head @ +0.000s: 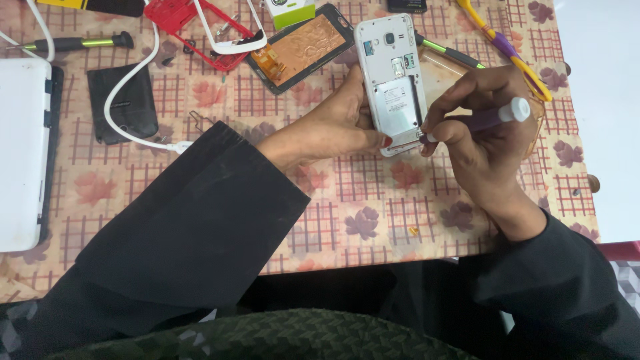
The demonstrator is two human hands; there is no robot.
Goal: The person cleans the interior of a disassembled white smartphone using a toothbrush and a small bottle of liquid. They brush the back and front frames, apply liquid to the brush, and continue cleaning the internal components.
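Phone (393, 80): white, back cover off, tilted above the counter (373, 207), far centre.
Your left hand (333, 127): fingers wrapped around the phone's left edge.
Your right hand (480, 140): fingers pinching a purple screwdriver (490, 117), its tip at the phone's near right corner.
Far left: red frame (177, 20), black pouch (123, 100).

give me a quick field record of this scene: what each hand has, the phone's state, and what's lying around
left hand: the left hand holds the white phone by its side edge
right hand: the right hand holds a purple screwdriver, tip at the phone's lower right corner
phone state: back cover off, inside exposed, tilted upright off the table
surface: table under a patterned tablecloth
nearby: red phone frame, screen panel with copper backing, black pouch, white cable, green-handled screwdriver
loose part: small brass piece on the cloth
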